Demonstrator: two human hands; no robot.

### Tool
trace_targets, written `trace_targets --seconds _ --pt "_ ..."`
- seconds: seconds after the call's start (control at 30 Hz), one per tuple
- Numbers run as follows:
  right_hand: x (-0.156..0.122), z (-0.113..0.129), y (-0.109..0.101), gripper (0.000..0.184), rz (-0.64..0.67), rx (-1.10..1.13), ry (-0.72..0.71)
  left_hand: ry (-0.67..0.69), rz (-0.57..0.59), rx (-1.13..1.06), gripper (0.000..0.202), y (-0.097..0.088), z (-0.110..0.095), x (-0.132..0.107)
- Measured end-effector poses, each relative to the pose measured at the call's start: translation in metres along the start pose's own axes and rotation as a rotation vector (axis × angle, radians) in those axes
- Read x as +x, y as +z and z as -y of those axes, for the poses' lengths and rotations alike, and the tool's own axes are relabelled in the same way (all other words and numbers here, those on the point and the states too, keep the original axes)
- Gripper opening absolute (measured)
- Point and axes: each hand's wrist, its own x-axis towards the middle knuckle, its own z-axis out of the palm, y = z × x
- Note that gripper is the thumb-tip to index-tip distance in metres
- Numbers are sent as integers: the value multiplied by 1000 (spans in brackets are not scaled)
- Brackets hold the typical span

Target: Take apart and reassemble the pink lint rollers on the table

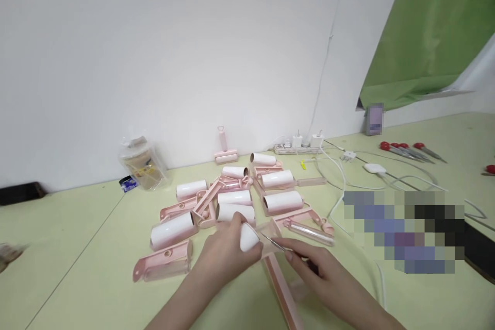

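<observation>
My left hand (235, 242) is closed around a white lint roller refill (248, 237), tilted with one end toward the right. In my right hand (313, 265) is a slim pointed metal tool (273, 241); the fingers hide most of it. Its tip is at or very near the roll's right edge, by a see-through piece (270, 232) that looks like clear film. Below the hands lies a long pink plastic part (284, 291). Around them are several white rolls (172, 229), open pink lint roller cases (166, 258) and clear handles (309, 231).
An assembled pink lint roller (224, 147) stands by the wall. Behind the rolls are a power strip (297, 148) and white cables (340, 175). Several red-handled tools (402, 149) lie at right, a bagged item (143, 162) and a dark phone (21, 193) at left.
</observation>
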Motion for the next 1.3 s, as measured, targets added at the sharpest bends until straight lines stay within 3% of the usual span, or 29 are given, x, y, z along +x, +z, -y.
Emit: trace_targets --seconds 0.17,0.53,0.8,1.1,1.3 --pt "1 -10 6 36 -8 113 4 47 -14 74 25 -4 -10 9" --pt "2 -8 7 34 -3 183 17 28 65 -44 25 4 -1 2" --pt "-1 -18 11 35 34 323 5 6 62 15 27 0 -5 5" --pt "-2 -20 9 37 78 327 45 2 73 67 29 1 0 4" --pt "1 -23 9 39 35 235 94 -17 90 85 25 2 2 5"
